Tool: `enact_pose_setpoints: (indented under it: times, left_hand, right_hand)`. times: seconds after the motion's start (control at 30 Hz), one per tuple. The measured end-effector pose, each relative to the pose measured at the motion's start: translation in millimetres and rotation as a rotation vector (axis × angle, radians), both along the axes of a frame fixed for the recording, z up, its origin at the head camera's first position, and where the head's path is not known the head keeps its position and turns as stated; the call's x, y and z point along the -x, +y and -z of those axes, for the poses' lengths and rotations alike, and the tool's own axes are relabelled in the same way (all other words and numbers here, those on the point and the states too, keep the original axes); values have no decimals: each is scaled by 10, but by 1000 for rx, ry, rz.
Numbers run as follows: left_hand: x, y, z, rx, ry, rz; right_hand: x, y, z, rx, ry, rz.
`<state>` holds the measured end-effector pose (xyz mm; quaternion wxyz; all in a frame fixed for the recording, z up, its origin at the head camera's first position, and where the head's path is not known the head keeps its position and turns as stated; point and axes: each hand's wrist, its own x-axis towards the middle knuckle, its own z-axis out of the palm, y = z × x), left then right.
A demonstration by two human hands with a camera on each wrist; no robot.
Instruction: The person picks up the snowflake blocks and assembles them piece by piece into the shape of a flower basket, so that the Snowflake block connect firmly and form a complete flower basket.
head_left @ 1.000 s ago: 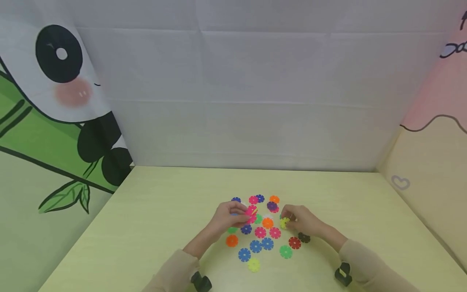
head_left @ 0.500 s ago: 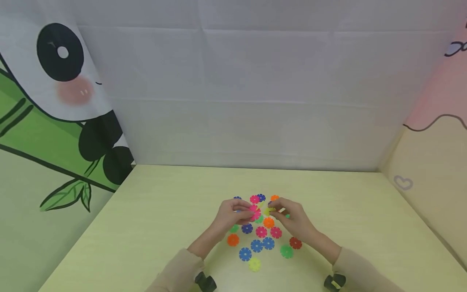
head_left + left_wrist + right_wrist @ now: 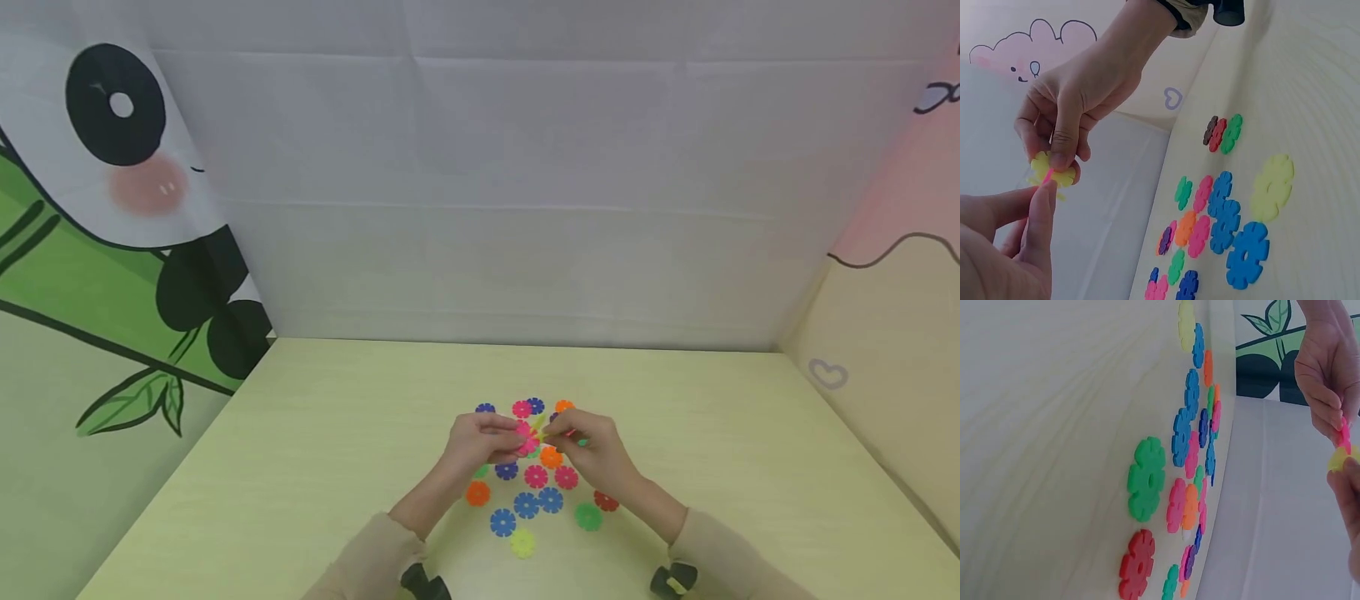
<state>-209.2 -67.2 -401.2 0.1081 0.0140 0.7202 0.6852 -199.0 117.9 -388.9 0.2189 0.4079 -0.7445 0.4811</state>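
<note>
My left hand [image 3: 483,440] pinches a pink notched disc [image 3: 527,439] between thumb and fingers, above the scattered discs. Opposite it, my right hand [image 3: 592,442] grips a yellow disc [image 3: 1054,170] by its edge. The two discs touch, the pink one edge-on against the yellow, as the left wrist view shows. In the right wrist view the pink disc [image 3: 1345,435] meets the yellow disc [image 3: 1339,460] between both hands' fingertips. Another yellow piece [image 3: 538,422] sticks up beside the pink disc. How deeply the discs interlock cannot be told.
Loose discs lie on the pale table [image 3: 337,467] below and around the hands: blue [image 3: 502,522], orange [image 3: 477,493], green [image 3: 588,517], red [image 3: 1137,565], pink [image 3: 566,477] and yellow [image 3: 522,543]. A white sheet [image 3: 480,192] stands behind the table, with printed panels at both sides.
My right hand has moved left with the yellow disc, from the right side of the discs to the pink disc. My left hand has shifted slightly right, still holding the pink disc.
</note>
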Motion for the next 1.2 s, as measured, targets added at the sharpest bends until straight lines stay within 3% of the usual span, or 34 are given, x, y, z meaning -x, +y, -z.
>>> enact_pose_setpoints:
  times: [0.2,0.33,0.53,0.7,0.9,1.07,1.2]
  left_hand:
    - [-44,10,-31,-8,-1,-23]
    - [-40,-11,-10,17,47,37]
    - [-6,-68,77,92,89,108]
    - [9,-174,118,95,80,80]
    - [25,-266,124,91,62,51]
    - [35,-289,139,72,43,49]
    - [32,-287,147,70,31,49]
  right_hand:
    - [42,11,-21,-26,1,-24]
    - [144,78,67,-84,-51,-21]
    - [287,240,159,-204,-202,-6]
    - [484,456,253,-341,-321,46]
    - [685,688,465,-516,-420,93]
    - [778,766,614,-583,-483,89]
    - [792,769,649,-590,-528,85]
